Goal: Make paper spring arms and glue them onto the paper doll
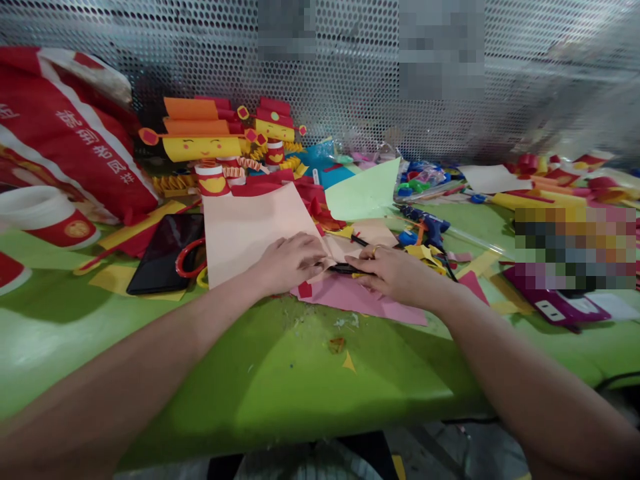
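My left hand [287, 261] rests over a large pale peach paper sheet [255, 220], fingers bent together at a small pale paper piece [327, 262]. Close beside it, my right hand [393, 270], with a ring on one finger, is closed around a slim black tool [345, 268]. Its tip end points at the left fingertips; whether it is a pen or scissors I cannot make out. Under both hands lies a pink paper sheet [380, 303] with a small red scrap [305, 289] on it. Left of the peach sheet are red-handled scissors [189, 259], partly covered.
A black phone [167, 253] lies at left, near paper cups [50, 217] and a red bag [75, 133]. Paper figures [203, 143] stand behind. A light green sheet [365, 190], a blue glue gun [427, 223] and a purple case [555, 297] are on the green table [300, 380].
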`<state>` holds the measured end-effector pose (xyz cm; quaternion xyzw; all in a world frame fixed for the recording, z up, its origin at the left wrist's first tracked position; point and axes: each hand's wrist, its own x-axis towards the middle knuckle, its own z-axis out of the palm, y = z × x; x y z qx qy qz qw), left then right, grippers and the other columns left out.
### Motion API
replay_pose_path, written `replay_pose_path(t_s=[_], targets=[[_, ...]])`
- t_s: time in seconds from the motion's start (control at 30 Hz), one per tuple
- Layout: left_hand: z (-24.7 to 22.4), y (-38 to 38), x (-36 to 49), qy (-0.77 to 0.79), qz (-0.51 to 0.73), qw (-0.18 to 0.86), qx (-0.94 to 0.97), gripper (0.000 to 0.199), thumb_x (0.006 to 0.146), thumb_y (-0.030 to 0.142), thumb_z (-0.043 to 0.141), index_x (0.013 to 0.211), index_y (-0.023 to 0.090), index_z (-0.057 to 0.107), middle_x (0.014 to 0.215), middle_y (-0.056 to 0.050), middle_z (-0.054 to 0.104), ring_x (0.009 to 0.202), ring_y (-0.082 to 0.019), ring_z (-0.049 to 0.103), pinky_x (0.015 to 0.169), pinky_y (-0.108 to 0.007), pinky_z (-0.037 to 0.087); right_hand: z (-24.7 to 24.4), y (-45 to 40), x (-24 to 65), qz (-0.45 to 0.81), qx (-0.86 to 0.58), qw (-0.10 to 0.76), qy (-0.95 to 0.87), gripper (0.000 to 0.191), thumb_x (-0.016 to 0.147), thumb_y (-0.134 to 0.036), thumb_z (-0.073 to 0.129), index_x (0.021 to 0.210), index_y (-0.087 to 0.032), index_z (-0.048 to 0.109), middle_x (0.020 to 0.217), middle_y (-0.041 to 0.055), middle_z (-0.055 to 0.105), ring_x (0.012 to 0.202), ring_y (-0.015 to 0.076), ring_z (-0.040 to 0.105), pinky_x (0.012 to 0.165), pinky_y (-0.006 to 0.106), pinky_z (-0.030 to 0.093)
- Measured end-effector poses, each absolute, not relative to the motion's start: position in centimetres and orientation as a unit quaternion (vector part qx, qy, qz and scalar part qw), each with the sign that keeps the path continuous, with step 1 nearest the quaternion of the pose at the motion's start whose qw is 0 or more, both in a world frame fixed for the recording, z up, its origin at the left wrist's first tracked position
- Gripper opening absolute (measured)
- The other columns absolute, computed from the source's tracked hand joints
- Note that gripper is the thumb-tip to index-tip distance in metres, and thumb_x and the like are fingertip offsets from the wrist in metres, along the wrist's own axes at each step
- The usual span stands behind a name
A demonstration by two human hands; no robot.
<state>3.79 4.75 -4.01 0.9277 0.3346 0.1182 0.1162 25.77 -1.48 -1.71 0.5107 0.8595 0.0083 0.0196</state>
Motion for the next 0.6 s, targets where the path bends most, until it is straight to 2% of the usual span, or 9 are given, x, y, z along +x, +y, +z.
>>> replay_pose_path(t_s=[0.17, 0.47, 0.6], targets=[[-3.69, 4.47, 4.14, 0.331, 0.100, 0.102, 0.933, 0.032, 0.086, 0.046, 0.042, 0.106, 0.030, 0.061, 0.127, -0.005, 0.049, 0.124, -0.026, 0.038, 0.095, -0.046, 0.035, -1.68, -1.65, 25.63, 0.038, 0.500, 0.016, 0.865, 0.039, 0.086, -0.027, 0.045, 0.122, -0.019, 0.055, 0.106, 0.0127, 0.063, 0.095, 0.0254, 0.057, 0.074, 0.036, 0.046], [-3.74, 4.71, 4.37, 0.344, 0.161, 0.195, 0.904, 0.014, 0.074, 0.033, 0.062, 0.082, 0.021, 0.063, 0.124, -0.005, 0.052, 0.119, -0.022, 0.045, 0.094, -0.036, 0.039, -1.55, -1.54, 25.50, 0.006, 0.516, 0.026, 0.856, 0.038, 0.086, -0.026, 0.045, 0.122, -0.020, 0.056, 0.109, 0.0123, 0.062, 0.091, 0.0245, 0.058, 0.074, 0.035, 0.046], [-3.45, 4.68, 4.74, 0.342, 0.164, 0.212, 0.901, 0.020, 0.079, 0.037, 0.056, 0.070, 0.019, 0.058, 0.101, -0.005, 0.060, 0.104, -0.022, 0.054, 0.085, -0.037, 0.042, -1.70, -1.58, 25.51, 0.017, 0.503, 0.005, 0.864, 0.039, 0.085, -0.026, 0.046, 0.123, -0.021, 0.055, 0.108, 0.0116, 0.062, 0.090, 0.0227, 0.057, 0.073, 0.033, 0.045]])
